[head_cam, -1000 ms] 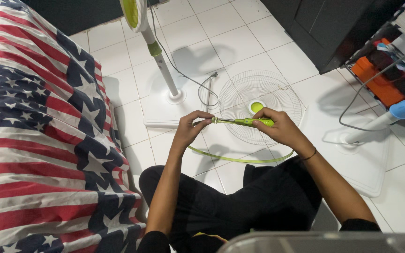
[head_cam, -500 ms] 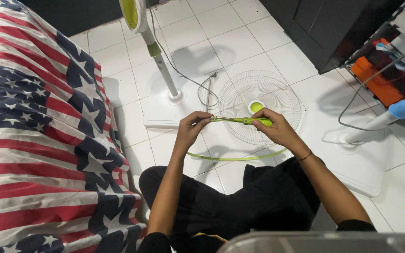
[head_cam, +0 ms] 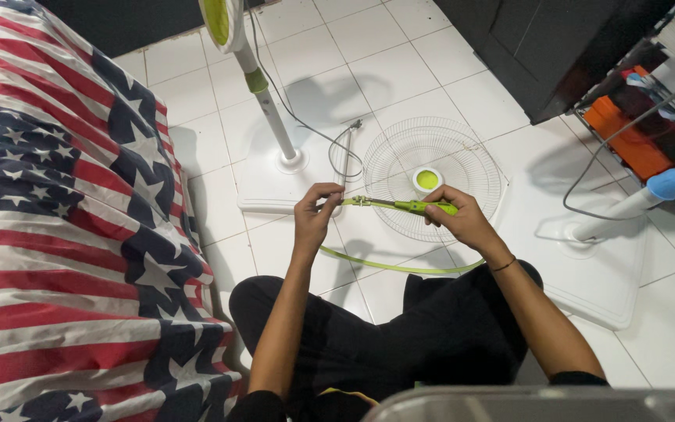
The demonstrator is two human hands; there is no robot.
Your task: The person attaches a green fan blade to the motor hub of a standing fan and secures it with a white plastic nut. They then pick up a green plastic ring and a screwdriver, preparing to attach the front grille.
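I sit cross-legged on white floor tiles. My left hand (head_cam: 316, 215) pinches the end of a thin green fan-guard ring (head_cam: 400, 269) near its metal clasp. My right hand (head_cam: 455, 219) grips a green-handled screwdriver (head_cam: 416, 206) whose tip points left into that clasp. The ring loops down in front of my knees. Just beyond my hands a white wire fan grille (head_cam: 439, 164) with a green centre cap (head_cam: 427, 179) lies flat on the floor.
A white and green standing fan (head_cam: 263, 94) on a square base stands beyond my left hand, its cord (head_cam: 330, 141) trailing on the tiles. A stars-and-stripes cloth (head_cam: 64, 234) covers furniture on the left. A second fan base (head_cam: 611, 250), dark cabinet (head_cam: 556, 47) and rack of coloured items (head_cam: 634, 133) are on the right.
My hands, the ring and the screwdriver have stayed almost in place; the ring's loop has shifted slightly in front of my knees.
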